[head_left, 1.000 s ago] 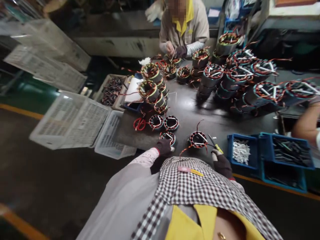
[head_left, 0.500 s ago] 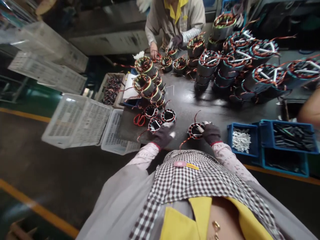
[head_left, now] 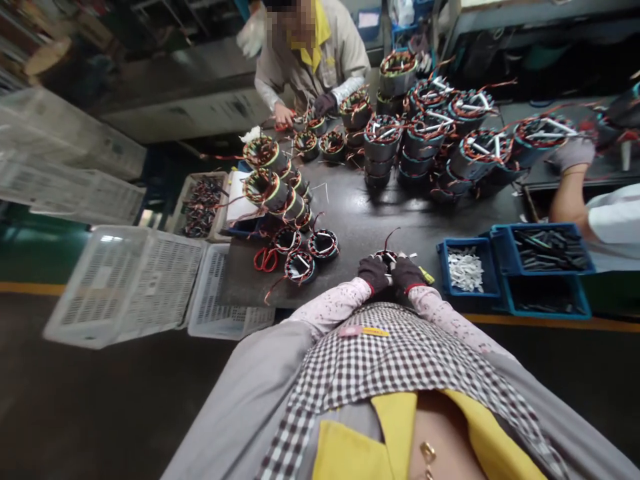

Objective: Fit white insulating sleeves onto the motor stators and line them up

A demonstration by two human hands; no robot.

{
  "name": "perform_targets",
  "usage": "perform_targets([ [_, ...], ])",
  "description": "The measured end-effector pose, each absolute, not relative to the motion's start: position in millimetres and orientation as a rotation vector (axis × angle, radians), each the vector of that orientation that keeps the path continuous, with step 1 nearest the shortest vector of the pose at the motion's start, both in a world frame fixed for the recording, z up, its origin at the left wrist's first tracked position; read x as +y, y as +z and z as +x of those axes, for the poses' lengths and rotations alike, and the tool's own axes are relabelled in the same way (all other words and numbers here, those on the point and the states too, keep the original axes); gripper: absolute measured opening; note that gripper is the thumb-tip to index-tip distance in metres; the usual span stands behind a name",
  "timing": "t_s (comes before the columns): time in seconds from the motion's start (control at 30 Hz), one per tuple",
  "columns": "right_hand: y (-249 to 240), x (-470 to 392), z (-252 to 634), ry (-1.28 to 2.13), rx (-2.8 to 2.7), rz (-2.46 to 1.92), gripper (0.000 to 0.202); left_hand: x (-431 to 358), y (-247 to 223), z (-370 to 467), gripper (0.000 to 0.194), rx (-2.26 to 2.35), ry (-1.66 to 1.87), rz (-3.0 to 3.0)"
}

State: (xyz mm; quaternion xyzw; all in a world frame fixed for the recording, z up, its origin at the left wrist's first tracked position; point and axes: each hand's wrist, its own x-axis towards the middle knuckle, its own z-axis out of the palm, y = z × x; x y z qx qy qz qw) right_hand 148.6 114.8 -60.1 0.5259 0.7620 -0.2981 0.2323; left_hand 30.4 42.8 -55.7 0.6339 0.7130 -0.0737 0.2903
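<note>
At the table's front edge, a wire-wound motor stator [head_left: 387, 255] sits between my gloved hands, mostly covered by them. My left hand [head_left: 373, 274] is closed on its left side. My right hand [head_left: 407, 273] grips the right side, and its fingertips are partly hidden. A yellow-green item [head_left: 427, 275] shows beside my right hand; its kind is unclear. To the left stand three more stators, one of them the nearest stator [head_left: 301, 267], with red-handled scissors [head_left: 265, 259] by them.
Stacked stators [head_left: 383, 143] fill the table's far and right parts. Blue bins hold white pieces [head_left: 465, 269] and black strips [head_left: 549, 249] at right. White plastic crates [head_left: 125, 283] stand at left. A co-worker [head_left: 315, 63] works opposite; another person's arm [head_left: 575, 193] reaches in from the right.
My left hand has moved right, from the group of stators to the one at my right hand. The view has shifted, and another person's gloved hand now shows at the right-hand stators.
</note>
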Motion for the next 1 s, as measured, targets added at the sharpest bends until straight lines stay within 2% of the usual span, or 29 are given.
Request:
perform_targets([
  [0.17,-61.9,107.2,150.6,-0.871,2.063,1.469,0.046,35.3,-61.2,26.4,0.056,1.846,-0.207,1.706],
  [0.3,-66.9,104.5,154.2,-0.945,2.082,1.461,0.05,21.6,-64.5,11.6,0.043,1.815,-0.071,1.617],
  [0.57,-73.9,103.6,157.5,-1.055,2.069,1.524,0.048,21.4,-60.7,-1.4,0.022,1.567,0.575,0.987],
  [0.7,-76.2,101.6,160.6,-1.096,2.083,1.548,0.048,21.3,-37.8,-16.2,0.027,1.287,0.963,0.535],
  [0.77,-76.4,99.8,165.9,-1.127,2.141,1.603,0.048,20.7,-30.5,-22.3,0.031,1.253,1.038,0.407],
  [0.87,-71.4,96.1,174.8,-1.588,2.327,1.725,0.047,19.7,-31.5,-17.4,0.033,1.207,1.012,0.332],
  [0.93,-63.0,93.5,176.9,-2.045,2.355,1.639,0.046,21.0,-37.3,-5.4,0.039,1.095,1.015,0.269],
  [1.0,-51.7,92.1,175.3,-2.355,2.234,1.467,0.041,24.7,-42.9,8.5,0.043,1.007,1.02,0.196],
])
